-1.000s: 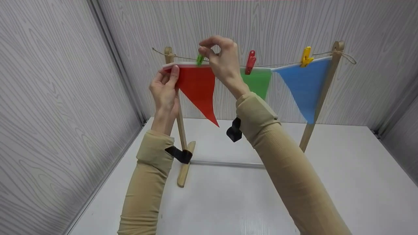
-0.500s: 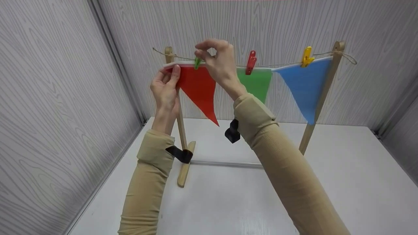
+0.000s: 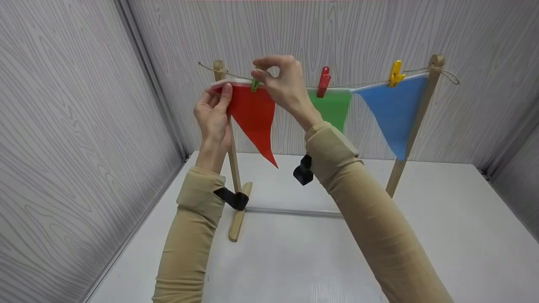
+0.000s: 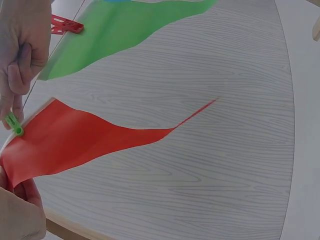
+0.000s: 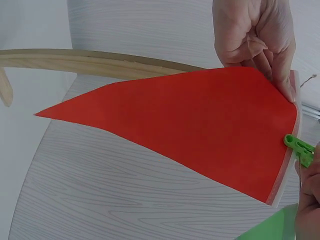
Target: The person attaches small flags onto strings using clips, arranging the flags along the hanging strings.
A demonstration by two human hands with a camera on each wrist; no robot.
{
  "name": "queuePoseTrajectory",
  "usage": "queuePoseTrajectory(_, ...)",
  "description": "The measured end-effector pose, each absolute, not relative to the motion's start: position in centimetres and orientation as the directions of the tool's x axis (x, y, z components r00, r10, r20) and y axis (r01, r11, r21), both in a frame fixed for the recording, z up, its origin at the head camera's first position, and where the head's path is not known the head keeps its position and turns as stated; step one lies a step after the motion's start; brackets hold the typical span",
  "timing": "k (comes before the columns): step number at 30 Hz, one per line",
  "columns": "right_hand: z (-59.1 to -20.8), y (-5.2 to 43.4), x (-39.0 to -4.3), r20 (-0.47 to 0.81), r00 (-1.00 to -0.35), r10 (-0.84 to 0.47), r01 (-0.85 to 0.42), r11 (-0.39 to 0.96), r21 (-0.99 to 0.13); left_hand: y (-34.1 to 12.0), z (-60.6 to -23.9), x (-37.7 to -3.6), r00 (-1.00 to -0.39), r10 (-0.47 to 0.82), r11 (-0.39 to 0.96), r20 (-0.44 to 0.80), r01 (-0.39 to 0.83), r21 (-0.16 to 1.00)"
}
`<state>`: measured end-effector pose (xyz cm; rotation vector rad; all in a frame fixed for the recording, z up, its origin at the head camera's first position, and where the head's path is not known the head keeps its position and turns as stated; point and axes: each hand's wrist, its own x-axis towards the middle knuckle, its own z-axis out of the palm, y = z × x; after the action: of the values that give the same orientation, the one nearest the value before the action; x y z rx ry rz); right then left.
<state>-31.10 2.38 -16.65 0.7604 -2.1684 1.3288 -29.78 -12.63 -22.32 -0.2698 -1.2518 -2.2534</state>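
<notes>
A red triangular flag (image 3: 252, 113) hangs point down at the left end of a twine line (image 3: 358, 84). My left hand (image 3: 212, 111) pinches its upper left corner, thumb in front and fingers behind. With thumb and forefinger my right hand (image 3: 286, 84) pinches a small green clothespin (image 5: 299, 150), whose tip sits over the flag's white top edge. In the left wrist view the same clothespin (image 4: 15, 125) overlaps that edge about midway along. To the right, a green flag (image 3: 330, 105) hangs under a red clothespin (image 3: 323, 82), partly hidden by my right arm.
A blue flag (image 3: 391, 111) hangs at the right under a yellow clothespin (image 3: 395, 74). The twine is tied to a left wooden post (image 3: 234, 160) and a right wooden post (image 3: 414, 134). A wooden foot (image 3: 238, 223) and a thin rod (image 3: 290, 211) lie low on the white table (image 3: 294, 261).
My right hand has moved slightly left and down with the green clothespin, which now sits lower over the red flag's top edge. The flag's tip has swung a little left; my left hand stays put.
</notes>
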Motion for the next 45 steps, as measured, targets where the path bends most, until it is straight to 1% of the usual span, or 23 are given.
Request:
queuePoseTrajectory(4,-16.81,2.46,-31.07,0.635,-0.742,-0.215,-0.664,0.373,-0.648,-12.74,-22.42,-29.78,-0.831,-0.363,-0.408,0.422,0.549,0.73)
queuePoseTrajectory(10,-16.95,2.55,-30.94,0.607,-0.772,-0.189,-0.629,0.368,-0.685,-12.86,-22.46,-29.85,-0.836,-0.368,-0.423,0.407,0.54,0.727)
queuePoseTrajectory(17,-17.06,2.56,-30.95,0.619,-0.763,-0.188,-0.64,0.352,-0.683,-13.02,-22.58,-29.97,-0.837,-0.393,-0.442,0.38,0.535,0.72)
queuePoseTrajectory(24,-17.27,2.83,-31.16,0.612,-0.767,-0.195,-0.639,0.326,-0.697,-13.26,-22.91,-29.93,-0.825,-0.417,-0.394,0.38,0.542,0.743)
queuePoseTrajectory(32,-17.32,2.94,-31.24,0.6,-0.771,-0.213,-0.636,0.289,-0.715,-13.34,-22.95,-29.83,-0.826,-0.425,-0.381,0.371,0.535,0.754)
queuePoseTrajectory(39,-17.23,3.05,-31.19,0.584,-0.781,-0.221,-0.625,0.287,-0.726,-12.92,-22.54,-29.74,-0.818,-0.437,-0.358,0.374,0.54,0.762)
queuePoseTrajectory(45,-17.44,3.14,-31.2,0.594,-0.775,-0.215,-0.631,0.292,-0.718,-13.08,-22.65,-29.94,-0.824,-0.438,-0.371,0.359,0.53,0.762)
